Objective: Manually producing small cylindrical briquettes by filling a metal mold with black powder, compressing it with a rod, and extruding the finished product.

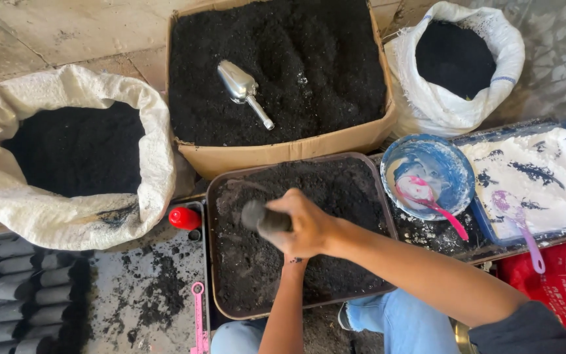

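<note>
Head view. My right hand [306,226] wraps its fingers closed around a dark tube [263,218] held over the tray [212,216] of black powder. My left hand is hidden beneath the right; I cannot tell its grip. A metal scoop [244,88] lies in the box [283,152] behind; the blue bowl [456,177] sits right. The step in hand appears to be packing powder into the tube, calling for firm downward pressure.

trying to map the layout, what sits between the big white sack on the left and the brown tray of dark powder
In the head view, a small red bottle lies between the white sack and the brown tray, on the powder-dusted board.
</note>
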